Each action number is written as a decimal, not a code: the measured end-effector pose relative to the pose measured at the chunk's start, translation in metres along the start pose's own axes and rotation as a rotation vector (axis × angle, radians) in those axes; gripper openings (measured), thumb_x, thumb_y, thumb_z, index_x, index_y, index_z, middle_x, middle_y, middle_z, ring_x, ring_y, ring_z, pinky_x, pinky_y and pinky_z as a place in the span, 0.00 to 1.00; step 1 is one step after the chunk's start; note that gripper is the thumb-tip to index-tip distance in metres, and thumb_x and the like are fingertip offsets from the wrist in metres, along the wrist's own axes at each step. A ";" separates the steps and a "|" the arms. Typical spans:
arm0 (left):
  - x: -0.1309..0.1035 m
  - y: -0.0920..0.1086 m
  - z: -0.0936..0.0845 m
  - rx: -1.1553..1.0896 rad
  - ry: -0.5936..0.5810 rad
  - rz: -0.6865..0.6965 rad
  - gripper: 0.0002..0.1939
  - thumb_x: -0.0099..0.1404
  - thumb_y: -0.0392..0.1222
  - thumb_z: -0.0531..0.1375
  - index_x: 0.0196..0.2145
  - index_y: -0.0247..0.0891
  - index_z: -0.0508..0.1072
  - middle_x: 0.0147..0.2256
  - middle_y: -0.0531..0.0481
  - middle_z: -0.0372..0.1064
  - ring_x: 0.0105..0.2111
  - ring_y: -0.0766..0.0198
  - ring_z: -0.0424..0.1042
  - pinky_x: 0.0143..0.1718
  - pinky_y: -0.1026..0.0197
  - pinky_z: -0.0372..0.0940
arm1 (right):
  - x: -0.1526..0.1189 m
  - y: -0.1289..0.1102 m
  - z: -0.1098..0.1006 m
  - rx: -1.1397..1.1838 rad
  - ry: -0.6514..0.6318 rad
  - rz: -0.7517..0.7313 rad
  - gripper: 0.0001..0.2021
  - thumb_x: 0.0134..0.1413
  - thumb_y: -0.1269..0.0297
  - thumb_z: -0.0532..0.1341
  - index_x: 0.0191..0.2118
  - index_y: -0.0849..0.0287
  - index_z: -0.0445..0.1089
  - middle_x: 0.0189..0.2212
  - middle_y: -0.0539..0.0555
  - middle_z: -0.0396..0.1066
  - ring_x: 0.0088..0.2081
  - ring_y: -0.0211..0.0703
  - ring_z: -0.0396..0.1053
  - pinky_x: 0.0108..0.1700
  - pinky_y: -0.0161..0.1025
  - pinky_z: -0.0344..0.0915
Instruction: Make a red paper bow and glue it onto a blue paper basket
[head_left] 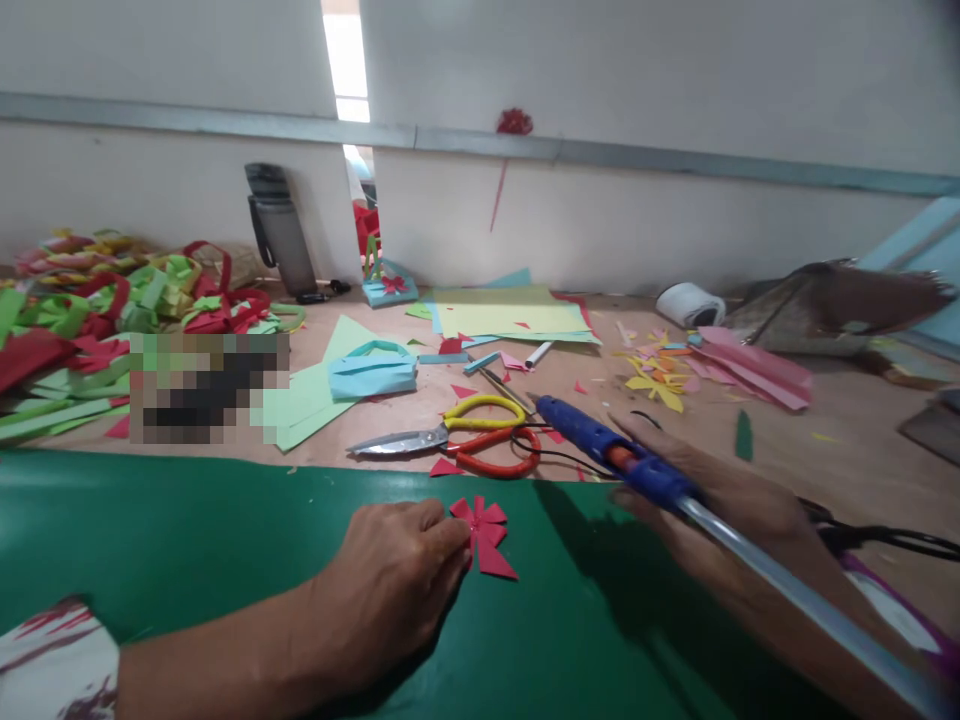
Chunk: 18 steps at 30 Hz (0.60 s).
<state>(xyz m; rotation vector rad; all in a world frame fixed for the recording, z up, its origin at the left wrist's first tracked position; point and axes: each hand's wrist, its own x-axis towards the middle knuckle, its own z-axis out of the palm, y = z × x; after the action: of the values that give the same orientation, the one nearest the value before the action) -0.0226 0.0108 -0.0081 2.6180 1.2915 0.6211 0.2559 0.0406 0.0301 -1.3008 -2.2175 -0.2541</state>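
Observation:
Between the thumb and fingers of my left hand (409,565) is the edge of a red paper flower (484,530), which has several petals and a longer pointed piece at its lower right. My right hand (720,500) is wrapped round a blue glue gun (615,450), its nozzle pointing up and to the left, away from the flower. A long clear glue stick (795,590) sticks out of the gun's rear. Scissors (450,437) with one yellow and one red handle lie just beyond the flower, touched by neither hand.
A green mat (187,540) covers the table's near side. A light-blue paper bag (373,374), paper sheets (510,312) and red scraps lie behind the scissors. Folded paper pieces (150,300) pile up at left near a dark bottle (281,235). At right are a tape roll (691,304) and a handbag (810,310).

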 end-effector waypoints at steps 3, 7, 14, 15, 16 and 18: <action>0.000 0.000 0.002 0.025 0.036 0.010 0.13 0.68 0.37 0.48 0.27 0.38 0.67 0.23 0.52 0.62 0.20 0.66 0.60 0.22 0.61 0.45 | 0.013 0.001 -0.003 -0.013 -0.003 -0.068 0.26 0.59 0.63 0.54 0.63 0.46 0.50 0.50 0.52 0.70 0.47 0.49 0.71 0.45 0.45 0.70; -0.002 0.000 0.004 0.076 0.071 0.014 0.13 0.68 0.37 0.48 0.27 0.38 0.67 0.22 0.52 0.63 0.20 0.65 0.61 0.22 0.61 0.45 | 0.018 0.006 -0.008 -0.336 0.006 -0.049 0.24 0.58 0.70 0.51 0.61 0.59 0.55 0.44 0.60 0.72 0.44 0.55 0.70 0.43 0.49 0.67; -0.003 0.000 0.006 0.123 0.075 0.010 0.14 0.68 0.38 0.48 0.26 0.38 0.67 0.23 0.52 0.64 0.20 0.64 0.62 0.22 0.61 0.47 | 0.022 0.004 0.008 -0.823 -0.161 -0.057 0.23 0.54 0.80 0.51 0.56 0.62 0.62 0.35 0.61 0.72 0.37 0.53 0.68 0.39 0.45 0.58; -0.003 -0.001 0.006 0.133 0.081 0.014 0.14 0.67 0.39 0.48 0.26 0.38 0.67 0.23 0.52 0.64 0.20 0.64 0.62 0.22 0.61 0.47 | 0.023 0.003 0.011 -0.831 -0.186 -0.053 0.23 0.55 0.80 0.50 0.55 0.61 0.63 0.35 0.61 0.72 0.38 0.53 0.68 0.39 0.45 0.58; -0.003 -0.001 0.006 0.141 0.085 0.016 0.14 0.67 0.39 0.48 0.26 0.39 0.68 0.22 0.52 0.64 0.20 0.64 0.62 0.22 0.61 0.47 | 0.023 0.003 0.014 -0.825 -0.215 -0.049 0.22 0.55 0.80 0.50 0.55 0.61 0.63 0.36 0.61 0.72 0.38 0.53 0.68 0.39 0.45 0.57; -0.004 -0.001 0.006 0.152 0.088 0.017 0.14 0.67 0.39 0.49 0.26 0.38 0.68 0.22 0.52 0.64 0.20 0.64 0.62 0.21 0.61 0.46 | 0.024 0.001 0.016 -0.790 -0.274 -0.041 0.22 0.55 0.80 0.50 0.54 0.60 0.64 0.37 0.60 0.71 0.40 0.53 0.68 0.41 0.46 0.57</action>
<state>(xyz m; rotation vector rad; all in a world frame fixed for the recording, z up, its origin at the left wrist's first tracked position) -0.0224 0.0087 -0.0150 2.7536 1.3950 0.6726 0.2422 0.0661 0.0300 -1.7608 -2.4722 -1.1130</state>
